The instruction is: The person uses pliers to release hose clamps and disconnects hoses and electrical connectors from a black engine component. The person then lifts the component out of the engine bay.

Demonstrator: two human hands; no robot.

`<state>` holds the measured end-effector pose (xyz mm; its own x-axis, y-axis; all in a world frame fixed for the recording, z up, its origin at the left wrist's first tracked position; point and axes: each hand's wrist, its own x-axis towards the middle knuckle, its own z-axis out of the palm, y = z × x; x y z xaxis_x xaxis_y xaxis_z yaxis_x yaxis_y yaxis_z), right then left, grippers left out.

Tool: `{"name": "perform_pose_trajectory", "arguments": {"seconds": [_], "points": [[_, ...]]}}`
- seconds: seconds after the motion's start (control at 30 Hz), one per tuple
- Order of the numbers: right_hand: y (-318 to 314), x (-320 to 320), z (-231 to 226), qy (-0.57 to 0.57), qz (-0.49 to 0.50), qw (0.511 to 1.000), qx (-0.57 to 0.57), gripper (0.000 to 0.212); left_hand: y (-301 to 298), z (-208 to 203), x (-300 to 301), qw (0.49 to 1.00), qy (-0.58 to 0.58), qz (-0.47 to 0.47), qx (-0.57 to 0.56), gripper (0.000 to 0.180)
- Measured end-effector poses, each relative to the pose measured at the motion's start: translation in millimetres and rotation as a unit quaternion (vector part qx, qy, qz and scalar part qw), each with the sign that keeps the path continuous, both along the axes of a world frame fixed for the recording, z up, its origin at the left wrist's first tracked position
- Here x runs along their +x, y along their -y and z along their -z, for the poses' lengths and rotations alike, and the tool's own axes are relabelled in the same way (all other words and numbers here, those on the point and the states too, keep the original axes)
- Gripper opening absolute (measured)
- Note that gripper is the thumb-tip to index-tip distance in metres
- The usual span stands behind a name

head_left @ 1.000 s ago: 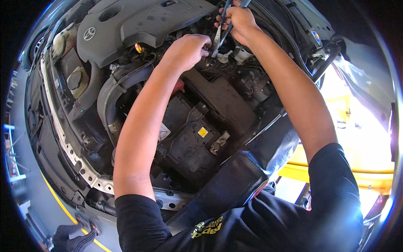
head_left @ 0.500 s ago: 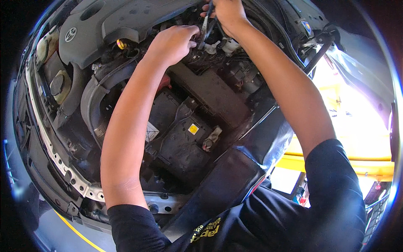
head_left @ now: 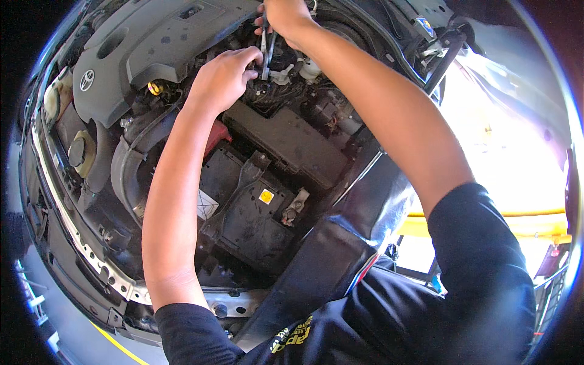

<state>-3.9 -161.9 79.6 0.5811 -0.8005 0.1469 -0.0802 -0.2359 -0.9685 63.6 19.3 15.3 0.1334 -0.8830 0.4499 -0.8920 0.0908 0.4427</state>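
Observation:
At the far side of an open engine bay, my right hand (head_left: pixel 285 19) is closed round the handles of long-nosed pliers (head_left: pixel 266 59). The metal jaws point down among hoses and fittings, beside a pale plastic fitting (head_left: pixel 282 75). Just left of the jaws is my left hand (head_left: pixel 224 78), its thumb and fingers pinched together. What the left fingers hold, if anything, is hidden. A white reservoir (head_left: pixel 309 69) stands beneath my right forearm. Whatever the plier tips grip is too small to tell.
A black battery (head_left: pixel 255 219) with a hold-down bracket (head_left: pixel 243 182) lies nearer me, next to a long dark box cover (head_left: pixel 286 143). The plastic engine cover (head_left: pixel 146 52) is at upper left. A dark protective cover (head_left: pixel 316 261) drapes over the fender. A yellow dipstick handle (head_left: pixel 156 88) sticks up.
The whole scene has shifted left in the picture as my head turned. Both hands stay around the same spot in the engine bay, with the pliers still in my right hand.

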Motion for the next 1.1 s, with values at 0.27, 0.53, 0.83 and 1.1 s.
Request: {"name": "perform_pose_trajectory", "arguments": {"seconds": [0.27, 0.53, 0.83, 1.1], "points": [[-116, -72, 5, 0.156, 0.022, 0.938, -0.309, 0.068, 0, 14, -2, 0.992, 0.045, 0.021, -0.117, 0.022], [-19, -24, -13, 0.100, -0.013, 0.994, -0.032, 0.055, -3, 6, 0, 0.999, -0.007, 0.024, -0.031, 0.021], [-3, -31, -12, 0.094, -0.040, 0.992, 0.071, 0.061, -2, 10, 0, 0.997, 0.021, 0.048, -0.063, 0.017], [-6, -24, -22, 0.079, -0.048, 0.994, 0.051, 0.048, -3, 8, 1, 0.997, 0.016, 0.049, -0.051, 0.018]]}}
